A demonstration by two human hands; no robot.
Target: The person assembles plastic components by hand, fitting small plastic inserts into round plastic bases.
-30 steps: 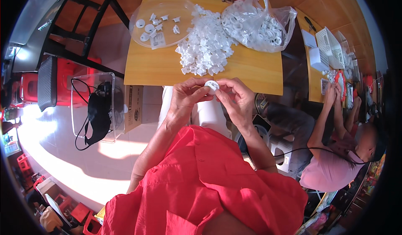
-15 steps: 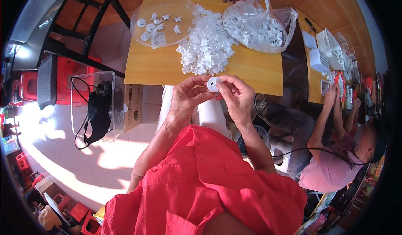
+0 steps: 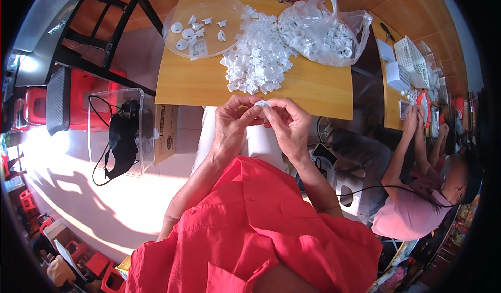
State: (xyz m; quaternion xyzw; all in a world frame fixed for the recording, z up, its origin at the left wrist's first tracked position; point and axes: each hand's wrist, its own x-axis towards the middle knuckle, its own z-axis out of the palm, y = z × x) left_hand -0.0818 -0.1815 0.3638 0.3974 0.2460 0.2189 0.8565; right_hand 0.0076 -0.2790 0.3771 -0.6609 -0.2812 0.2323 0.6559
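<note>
Between both hands, just off the table's near edge, is a small round white plastic part (image 3: 262, 104). My left hand (image 3: 233, 119) pinches it from the left with thumb and fingers. From the right, my right hand (image 3: 288, 126) grips the same part, its thumb pressed against it. Fingers cover most of the part, which is now tilted so its edge shows. Beyond my hands a heap of small white plastic pieces (image 3: 255, 58) lies on the wooden table (image 3: 193, 86).
A clear round tray (image 3: 222, 6) at the far left holds several white parts. Right of the heap stands a clear plastic bag (image 3: 318, 32) of white rings. A person (image 3: 412, 204) works at a side table on the right. A clear bin (image 3: 117, 136) with black cables stands left.
The round white part has tilted from showing its slotted face to showing its edge. My right hand has shifted slightly left and down, with its thumb over the part.
</note>
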